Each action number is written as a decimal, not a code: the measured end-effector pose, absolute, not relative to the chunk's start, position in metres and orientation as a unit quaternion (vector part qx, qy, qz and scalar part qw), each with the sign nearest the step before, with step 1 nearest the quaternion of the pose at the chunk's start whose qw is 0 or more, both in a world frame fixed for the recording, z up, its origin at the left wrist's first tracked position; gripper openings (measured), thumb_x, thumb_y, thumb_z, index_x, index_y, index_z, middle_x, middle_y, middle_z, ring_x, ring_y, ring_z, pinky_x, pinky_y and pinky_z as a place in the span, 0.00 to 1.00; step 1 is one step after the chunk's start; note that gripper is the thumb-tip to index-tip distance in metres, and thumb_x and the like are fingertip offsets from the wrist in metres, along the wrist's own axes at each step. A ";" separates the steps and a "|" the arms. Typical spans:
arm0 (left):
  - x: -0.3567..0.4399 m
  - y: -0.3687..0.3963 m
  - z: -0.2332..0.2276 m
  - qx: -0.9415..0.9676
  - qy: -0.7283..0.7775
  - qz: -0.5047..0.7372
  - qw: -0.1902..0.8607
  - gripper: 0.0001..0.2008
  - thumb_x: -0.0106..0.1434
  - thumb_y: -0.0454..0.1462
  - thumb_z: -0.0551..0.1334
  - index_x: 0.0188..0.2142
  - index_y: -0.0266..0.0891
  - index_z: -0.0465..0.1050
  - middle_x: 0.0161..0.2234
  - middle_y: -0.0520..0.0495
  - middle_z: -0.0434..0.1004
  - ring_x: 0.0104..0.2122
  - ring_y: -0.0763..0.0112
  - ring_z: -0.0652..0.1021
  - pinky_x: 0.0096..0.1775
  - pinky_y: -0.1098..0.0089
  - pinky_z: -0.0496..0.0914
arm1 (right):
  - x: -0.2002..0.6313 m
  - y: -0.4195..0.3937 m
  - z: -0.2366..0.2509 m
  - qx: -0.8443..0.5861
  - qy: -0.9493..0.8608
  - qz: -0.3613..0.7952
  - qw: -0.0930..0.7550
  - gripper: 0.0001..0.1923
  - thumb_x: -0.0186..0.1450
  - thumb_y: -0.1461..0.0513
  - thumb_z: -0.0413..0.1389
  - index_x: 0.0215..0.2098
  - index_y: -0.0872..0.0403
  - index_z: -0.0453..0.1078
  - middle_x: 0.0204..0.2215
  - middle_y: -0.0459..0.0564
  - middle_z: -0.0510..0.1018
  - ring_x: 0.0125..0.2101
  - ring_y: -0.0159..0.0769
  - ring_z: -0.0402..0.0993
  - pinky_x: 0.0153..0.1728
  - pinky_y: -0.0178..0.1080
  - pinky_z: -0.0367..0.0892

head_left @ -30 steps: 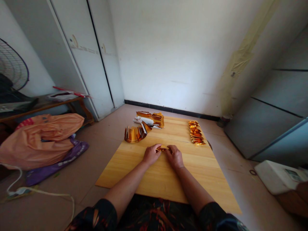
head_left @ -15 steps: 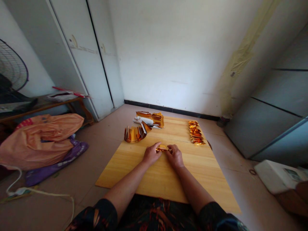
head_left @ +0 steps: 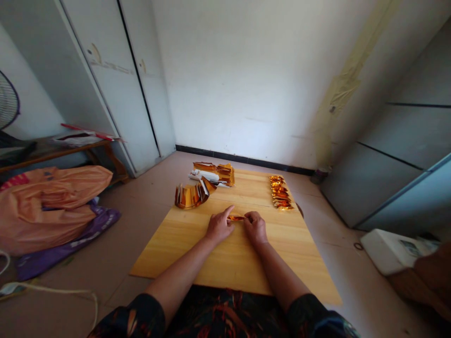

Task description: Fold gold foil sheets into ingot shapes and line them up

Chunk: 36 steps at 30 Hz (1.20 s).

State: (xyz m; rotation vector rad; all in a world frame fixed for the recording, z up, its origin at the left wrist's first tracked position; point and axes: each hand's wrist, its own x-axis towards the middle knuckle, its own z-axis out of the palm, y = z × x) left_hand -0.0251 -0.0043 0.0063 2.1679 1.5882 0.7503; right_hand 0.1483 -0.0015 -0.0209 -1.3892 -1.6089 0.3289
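Note:
Between my hands, low over the wooden board, is a narrow folded piece of gold foil paper (head_left: 236,218). My right hand (head_left: 256,227) pinches its right end with closed fingers. My left hand (head_left: 219,226) is at the other end, index finger stretched up and thumb apart, with the foil's left tip in the gap; whether it touches the skin is unclear. Beyond my left hand, a curved fan of gold foil sheets (head_left: 192,196) stands on the board. To the right lies a row of folded gold foil pieces (head_left: 281,193).
At the board's (head_left: 282,253) far left edge are more gold sheets (head_left: 227,173) beside a white roll-like bundle (head_left: 204,176). Orange and purple bags (head_left: 59,202) lie on the floor at left, near a cable (head_left: 63,291). A white box (head_left: 387,251) is at right.
The foil piece went from an opened loop to a flat, narrow strip. My left index finger has lifted away from it, while my right hand keeps its pinch. The view has shifted slightly.

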 end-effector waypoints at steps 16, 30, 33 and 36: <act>-0.006 -0.008 0.002 0.806 0.508 0.263 0.153 0.37 0.51 0.32 0.61 0.62 0.41 0.55 0.30 0.52 0.73 0.33 0.69 0.73 0.41 0.68 0.66 | 0.256 -0.018 -0.004 -0.616 -0.645 0.008 0.452 0.09 0.60 0.61 0.47 0.27 0.53 0.67 0.29 0.49 0.71 0.31 0.35 0.68 0.35 0.36 0.64; -0.011 -0.009 0.002 0.788 0.525 0.271 0.172 0.35 0.52 0.31 0.59 0.60 0.42 0.57 0.30 0.54 0.72 0.33 0.71 0.72 0.43 0.69 0.65 | 0.341 0.005 -0.012 -0.715 -0.571 -0.037 0.402 0.11 0.58 0.60 0.48 0.26 0.55 0.70 0.31 0.53 0.72 0.30 0.36 0.69 0.32 0.37 0.63; -0.011 -0.009 0.001 0.788 0.525 0.272 0.172 0.35 0.52 0.31 0.59 0.60 0.43 0.57 0.30 0.54 0.73 0.33 0.71 0.72 0.43 0.69 0.65 | 0.343 0.004 -0.015 -0.708 -0.581 -0.042 0.399 0.11 0.59 0.59 0.48 0.27 0.55 0.70 0.32 0.53 0.72 0.31 0.37 0.69 0.34 0.37 0.64; -0.011 -0.009 0.000 0.789 0.524 0.274 0.169 0.35 0.51 0.30 0.59 0.60 0.42 0.57 0.30 0.54 0.72 0.32 0.71 0.72 0.43 0.69 0.65 | 0.346 0.001 -0.016 -0.690 -0.599 -0.051 0.404 0.11 0.58 0.60 0.48 0.27 0.55 0.71 0.32 0.53 0.72 0.33 0.37 0.69 0.36 0.38 0.65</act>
